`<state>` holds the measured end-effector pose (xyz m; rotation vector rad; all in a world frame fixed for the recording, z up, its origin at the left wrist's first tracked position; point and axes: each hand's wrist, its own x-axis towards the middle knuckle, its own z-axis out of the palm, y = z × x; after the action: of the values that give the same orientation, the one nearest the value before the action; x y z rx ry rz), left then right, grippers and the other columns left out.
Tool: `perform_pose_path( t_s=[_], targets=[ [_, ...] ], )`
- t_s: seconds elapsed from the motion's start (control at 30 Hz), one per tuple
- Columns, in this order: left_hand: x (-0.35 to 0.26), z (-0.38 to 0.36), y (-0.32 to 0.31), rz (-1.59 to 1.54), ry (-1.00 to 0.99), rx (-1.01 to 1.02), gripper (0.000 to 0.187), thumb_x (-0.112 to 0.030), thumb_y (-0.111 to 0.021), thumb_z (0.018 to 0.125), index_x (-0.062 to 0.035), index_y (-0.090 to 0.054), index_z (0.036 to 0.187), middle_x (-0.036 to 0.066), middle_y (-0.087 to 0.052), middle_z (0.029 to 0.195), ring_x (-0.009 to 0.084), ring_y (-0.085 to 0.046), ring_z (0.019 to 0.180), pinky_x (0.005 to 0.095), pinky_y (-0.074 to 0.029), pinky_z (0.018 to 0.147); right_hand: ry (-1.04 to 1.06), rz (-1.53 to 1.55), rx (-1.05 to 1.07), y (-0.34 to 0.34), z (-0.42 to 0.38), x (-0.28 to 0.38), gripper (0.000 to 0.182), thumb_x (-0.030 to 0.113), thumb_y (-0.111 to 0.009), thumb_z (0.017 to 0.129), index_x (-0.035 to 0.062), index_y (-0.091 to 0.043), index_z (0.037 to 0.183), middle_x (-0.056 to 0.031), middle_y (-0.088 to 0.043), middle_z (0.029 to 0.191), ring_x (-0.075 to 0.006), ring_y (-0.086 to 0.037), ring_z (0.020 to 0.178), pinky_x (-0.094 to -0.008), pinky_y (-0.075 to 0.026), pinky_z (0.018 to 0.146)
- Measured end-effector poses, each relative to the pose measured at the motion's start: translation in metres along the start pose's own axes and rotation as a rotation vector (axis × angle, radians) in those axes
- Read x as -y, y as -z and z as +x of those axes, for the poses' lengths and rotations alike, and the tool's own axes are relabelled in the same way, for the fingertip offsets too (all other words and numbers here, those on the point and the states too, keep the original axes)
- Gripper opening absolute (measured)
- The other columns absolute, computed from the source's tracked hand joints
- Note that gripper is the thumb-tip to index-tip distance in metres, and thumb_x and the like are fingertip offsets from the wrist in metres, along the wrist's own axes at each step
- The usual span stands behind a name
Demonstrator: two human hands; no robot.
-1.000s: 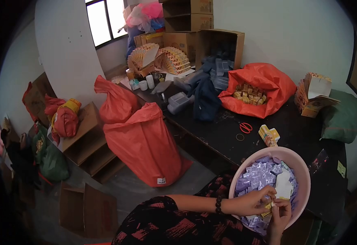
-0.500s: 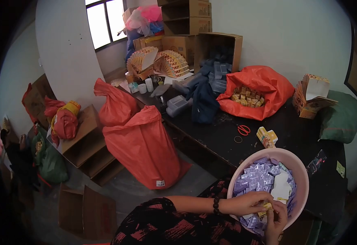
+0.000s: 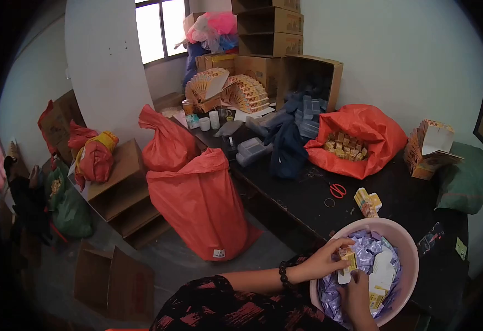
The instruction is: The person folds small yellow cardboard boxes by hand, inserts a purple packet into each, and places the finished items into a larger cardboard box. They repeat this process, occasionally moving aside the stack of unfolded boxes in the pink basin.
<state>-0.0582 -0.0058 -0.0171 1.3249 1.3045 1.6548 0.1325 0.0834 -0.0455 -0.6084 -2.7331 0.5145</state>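
Observation:
A pink basin [image 3: 412, 248] full of purple packets [image 3: 365, 245] stands at the lower right. Over it my left hand [image 3: 321, 261], with a dark beaded bracelet on the wrist, grips a small yellow box [image 3: 350, 260] between thumb and fingers. A white flap hangs open at the box's lower end. My right hand [image 3: 356, 295] is just below the box, its fingers bent by the flap; whether they hold anything is hidden. White cards [image 3: 382, 270] and another yellow box [image 3: 376, 298] lie on the packets.
On the black table [image 3: 296, 199] are red scissors [image 3: 338, 191], yellow cartons [image 3: 367, 202], an open red sack [image 3: 382, 138] of small boxes, plastic containers [image 3: 251, 150] and a green sack [image 3: 465, 179]. Tall red sacks [image 3: 197, 207] and cardboard boxes [image 3: 114, 281] stand at the left.
My left hand has risen, bringing the yellow box up and left, with its white flap now showing. My right hand has shifted left and turned. The whole view has moved slightly.

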Motion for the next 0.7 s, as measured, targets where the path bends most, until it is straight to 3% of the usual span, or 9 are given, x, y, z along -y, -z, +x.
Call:
perform_pose_path(
  t_s=[0.03,0.17,0.37,0.43,0.47,0.53,0.57,0.6,0.7],
  targets=[
    [0.004,-0.001,0.000,0.004,-0.004,0.006,0.059,-0.009,-0.065,0.088,-0.0062,-0.040,0.141,0.008,-0.046,0.126,0.0190,-0.045,0.122,0.0321,-0.037,0.105,-0.105,0.157,0.017,0.052,0.012,0.069,0.044,0.007,-0.076,0.066,0.0014,-0.062,0.108,-0.0217,-0.050,0.109,-0.0394,-0.049,0.101,-0.0457,-0.042,0.087],
    [0.012,0.004,0.004,0.100,0.055,0.100,0.052,-0.009,-0.064,0.089,-0.0063,-0.043,0.137,0.009,-0.045,0.129,0.0186,-0.045,0.123,0.0310,-0.039,0.103,0.035,0.074,-0.066,0.009,-0.002,0.014,0.038,0.006,-0.075,0.067,0.0011,-0.064,0.103,-0.0202,-0.051,0.107,-0.0373,-0.051,0.100,-0.0412,-0.044,0.084],
    [0.024,0.006,-0.001,-0.313,0.117,0.018,0.040,-0.008,-0.061,0.092,-0.0038,-0.046,0.129,0.008,-0.048,0.124,0.0136,-0.051,0.114,0.0267,-0.045,0.093,-0.191,0.409,-0.050,0.032,-0.006,0.023,0.013,-0.002,-0.065,0.067,-0.0008,-0.058,0.078,-0.0153,-0.055,0.101,-0.0262,-0.057,0.082,-0.0307,-0.046,0.071],
    [0.024,0.004,-0.007,-0.197,0.019,-0.105,0.038,-0.011,-0.065,0.089,-0.0020,-0.049,0.122,0.007,-0.054,0.104,0.0127,-0.054,0.088,0.0272,-0.047,0.076,-0.103,0.585,-0.276,0.025,-0.014,-0.003,0.013,-0.006,-0.059,0.067,0.0012,-0.050,0.073,-0.0124,-0.056,0.099,-0.0189,-0.057,0.076,-0.0256,-0.045,0.066],
    [0.021,0.003,-0.007,-0.197,0.017,-0.102,0.038,-0.011,-0.065,0.089,-0.0020,-0.049,0.122,0.007,-0.054,0.104,0.0127,-0.054,0.088,0.0272,-0.047,0.076,-0.314,0.782,-0.304,0.036,-0.024,0.002,0.015,-0.009,-0.055,0.067,0.0026,-0.048,0.074,-0.0110,-0.057,0.099,-0.0166,-0.056,0.079,-0.0238,-0.045,0.069],
    [0.001,0.003,-0.009,0.127,0.121,0.173,0.040,-0.010,-0.059,0.094,-0.0014,-0.043,0.129,0.008,-0.051,0.117,0.0110,-0.053,0.109,0.0255,-0.046,0.090,-0.282,0.795,-0.481,0.037,-0.029,-0.011,0.016,-0.010,-0.054,0.067,0.0024,-0.047,0.074,-0.0108,-0.057,0.099,-0.0168,-0.056,0.080,-0.0249,-0.045,0.070],
    [0.013,0.003,-0.017,0.010,0.130,0.239,0.041,-0.012,-0.059,0.095,-0.0019,-0.041,0.130,0.009,-0.052,0.118,0.0100,-0.053,0.108,0.0242,-0.048,0.087,-0.247,0.807,-0.653,0.038,-0.030,-0.017,0.017,-0.010,-0.053,0.067,0.0021,-0.047,0.075,-0.0107,-0.057,0.099,-0.0169,-0.056,0.080,-0.0260,-0.045,0.071],
    [0.014,0.003,-0.025,0.009,0.127,0.241,0.041,-0.012,-0.059,0.095,-0.0019,-0.041,0.130,0.009,-0.052,0.118,0.0100,-0.053,0.108,0.0242,-0.048,0.087,-0.040,0.406,-0.727,0.045,-0.029,-0.016,0.016,-0.012,-0.053,0.066,0.0001,-0.047,0.076,-0.0124,-0.057,0.096,-0.0211,-0.057,0.078,-0.0292,-0.045,0.070],
    [0.010,0.002,-0.038,-0.374,0.166,0.299,0.041,-0.012,-0.059,0.095,-0.0011,-0.041,0.130,0.010,-0.054,0.118,0.0096,-0.055,0.106,0.0236,-0.048,0.088,0.032,-0.047,-0.637,0.050,-0.027,-0.003,0.015,-0.012,-0.054,0.067,-0.0025,-0.047,0.077,-0.0155,-0.056,0.089,-0.0274,-0.056,0.076,-0.0329,-0.045,0.068]
  ],
)
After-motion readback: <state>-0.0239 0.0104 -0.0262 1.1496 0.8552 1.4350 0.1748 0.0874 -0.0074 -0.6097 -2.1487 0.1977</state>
